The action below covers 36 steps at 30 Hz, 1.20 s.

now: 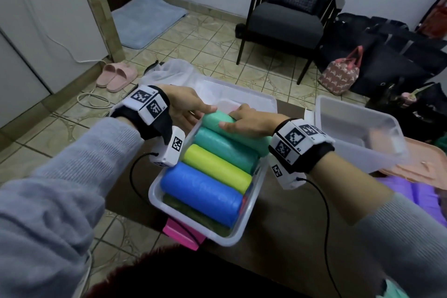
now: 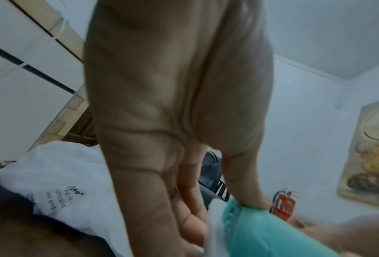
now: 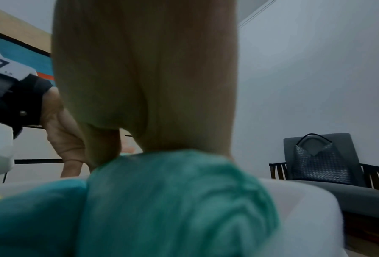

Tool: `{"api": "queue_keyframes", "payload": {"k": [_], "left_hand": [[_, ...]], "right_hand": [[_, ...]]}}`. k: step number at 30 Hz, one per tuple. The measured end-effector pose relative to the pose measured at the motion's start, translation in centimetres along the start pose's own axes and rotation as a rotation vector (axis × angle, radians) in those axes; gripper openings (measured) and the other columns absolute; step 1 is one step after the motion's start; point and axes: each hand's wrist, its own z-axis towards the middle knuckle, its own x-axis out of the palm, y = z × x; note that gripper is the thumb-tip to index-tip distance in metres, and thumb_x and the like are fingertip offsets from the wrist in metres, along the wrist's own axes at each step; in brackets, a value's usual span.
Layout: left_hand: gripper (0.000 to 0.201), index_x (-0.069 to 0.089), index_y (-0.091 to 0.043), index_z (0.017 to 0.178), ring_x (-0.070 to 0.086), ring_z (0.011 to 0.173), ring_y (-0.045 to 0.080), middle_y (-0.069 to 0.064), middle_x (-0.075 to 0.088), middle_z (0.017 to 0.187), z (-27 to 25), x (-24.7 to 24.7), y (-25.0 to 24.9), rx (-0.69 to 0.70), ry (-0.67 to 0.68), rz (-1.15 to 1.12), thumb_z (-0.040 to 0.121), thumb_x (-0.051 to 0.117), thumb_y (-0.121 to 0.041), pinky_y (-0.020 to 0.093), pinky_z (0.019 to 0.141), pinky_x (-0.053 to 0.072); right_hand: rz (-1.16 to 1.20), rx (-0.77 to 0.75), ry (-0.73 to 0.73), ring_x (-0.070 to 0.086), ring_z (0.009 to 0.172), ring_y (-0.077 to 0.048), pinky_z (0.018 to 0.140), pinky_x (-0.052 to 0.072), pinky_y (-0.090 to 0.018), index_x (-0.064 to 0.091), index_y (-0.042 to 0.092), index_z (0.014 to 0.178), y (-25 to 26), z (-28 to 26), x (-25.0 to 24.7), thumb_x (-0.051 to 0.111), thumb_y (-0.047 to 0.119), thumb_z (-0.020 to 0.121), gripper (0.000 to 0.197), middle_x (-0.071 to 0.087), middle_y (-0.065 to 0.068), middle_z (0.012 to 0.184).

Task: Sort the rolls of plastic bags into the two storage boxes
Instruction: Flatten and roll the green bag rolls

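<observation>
A clear storage box (image 1: 200, 230) in the middle holds rolls side by side: blue (image 1: 200, 191), yellow (image 1: 215, 167), teal (image 1: 225, 145), and an olive one (image 1: 191, 213) underneath. At the far end lies a green roll (image 1: 214, 120) (image 2: 261, 231) (image 3: 173, 200). My right hand (image 1: 246, 120) (image 3: 144, 69) grips it from above, fingers over its far side, thumb on the near side. My left hand (image 1: 186, 106) (image 2: 162, 121) holds the box's left wall, fingers outside it, thumb on the green roll's left end. A second clear box (image 1: 350, 116) stands to the right.
The second box sits on a pink lid (image 1: 411, 169), with purple rolls (image 1: 401, 189) beside it. A white plastic bag (image 1: 179, 72) lies behind the first box, something pink (image 1: 183, 234) under its near end. On the floor are a chair (image 1: 287, 19), bags and slippers (image 1: 116, 75).
</observation>
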Motion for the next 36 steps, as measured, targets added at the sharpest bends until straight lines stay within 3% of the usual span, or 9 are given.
{"api": "queue_keyframes", "payload": {"k": [6,10,15,19,22,25,30,34,36], "left_hand": [[0.044,0.059,0.007,0.110,0.067,0.082,0.037,0.019,0.067,0.089,0.7,0.8,-1.0,-0.026,-0.117,0.231,0.088,0.065,-0.030,0.053,0.084,0.054],[0.039,0.058,0.004,0.105,0.065,0.081,0.033,0.016,0.065,0.085,0.9,1.3,-1.5,-0.030,-0.169,0.411,0.088,0.065,-0.031,0.051,0.088,0.053],[0.045,0.058,-0.002,0.111,0.062,0.102,0.032,0.016,0.064,0.113,0.5,2.0,-2.1,-0.043,-0.260,0.716,0.088,0.063,-0.039,0.042,0.094,0.050],[0.047,0.060,-0.003,0.113,0.065,0.091,0.025,0.010,0.068,0.105,-0.5,1.9,-2.1,-0.049,-0.215,0.693,0.086,0.064,-0.041,0.040,0.091,0.051],[0.049,0.056,-0.001,0.119,0.060,0.074,0.016,0.008,0.064,0.110,-3.0,2.2,-3.3,-0.004,-0.239,0.610,0.090,0.059,-0.039,0.033,0.072,0.050],[0.053,0.049,0.000,0.130,0.062,0.098,0.022,0.010,0.055,0.130,-6.3,2.7,-5.5,0.120,-0.286,0.441,0.093,0.054,-0.037,0.030,0.061,0.050],[0.043,0.052,-0.007,0.124,0.064,0.091,0.016,0.001,0.061,0.111,-12.5,3.9,-7.2,0.335,-0.413,0.218,0.094,0.052,-0.038,0.043,0.078,0.056],[0.036,0.056,-0.008,0.120,0.061,0.100,0.023,0.005,0.062,0.114,-13.7,5.2,-4.3,0.284,-0.552,0.284,0.096,0.050,-0.034,0.045,0.087,0.052],[0.037,0.060,-0.006,0.118,0.058,0.109,0.032,0.015,0.061,0.118,-13.0,5.9,-0.9,0.189,-0.662,0.385,0.095,0.049,-0.032,0.041,0.093,0.047]], "right_hand": [[0.073,-0.062,-0.126,0.021,0.136,-0.027,0.113,0.017,-0.044,0.021,0.027,0.149,-1.2,0.6,2.4,0.022,0.045,0.101,0.051,0.027,-0.008,0.148],[0.036,-0.082,-0.157,0.014,0.142,-0.022,0.113,0.012,-0.045,0.019,0.027,0.149,-1.1,1.1,3.4,0.023,0.041,0.102,0.049,0.021,-0.001,0.153],[0.012,-0.096,-0.189,0.013,0.142,-0.023,0.113,0.013,-0.047,0.017,0.026,0.150,-1.0,1.4,4.1,0.023,0.040,0.102,0.050,0.017,-0.001,0.156],[0.053,-0.103,-0.184,0.014,0.142,-0.023,0.115,0.013,-0.046,0.020,0.025,0.149,-1.4,1.5,4.1,0.026,0.043,0.101,0.052,0.020,-0.002,0.155],[0.183,-0.162,-0.273,0.025,0.139,-0.025,0.114,0.019,-0.042,0.031,0.018,0.146,-1.7,1.3,4.1,0.033,0.044,0.099,0.053,0.032,-0.008,0.149],[0.331,-0.181,-0.483,0.030,0.135,-0.026,0.111,0.021,-0.036,0.043,0.014,0.138,-2.1,0.0,4.5,0.039,0.038,0.099,0.046,0.042,-0.010,0.143],[0.404,-0.020,-0.820,0.026,0.135,-0.027,0.111,0.014,-0.031,0.038,0.008,0.140,-3.3,-3.2,6.8,0.044,0.025,0.098,0.045,0.038,-0.014,0.142],[0.742,0.100,-0.799,0.023,0.140,-0.030,0.116,0.018,-0.038,0.021,0.000,0.146,-3.7,-5.1,9.4,0.043,0.022,0.098,0.057,0.029,-0.017,0.149],[0.950,0.093,-0.733,0.033,0.137,-0.028,0.112,0.027,-0.034,0.022,0.001,0.145,-3.3,-5.6,10.7,0.042,0.026,0.098,0.056,0.036,-0.014,0.147]]}}
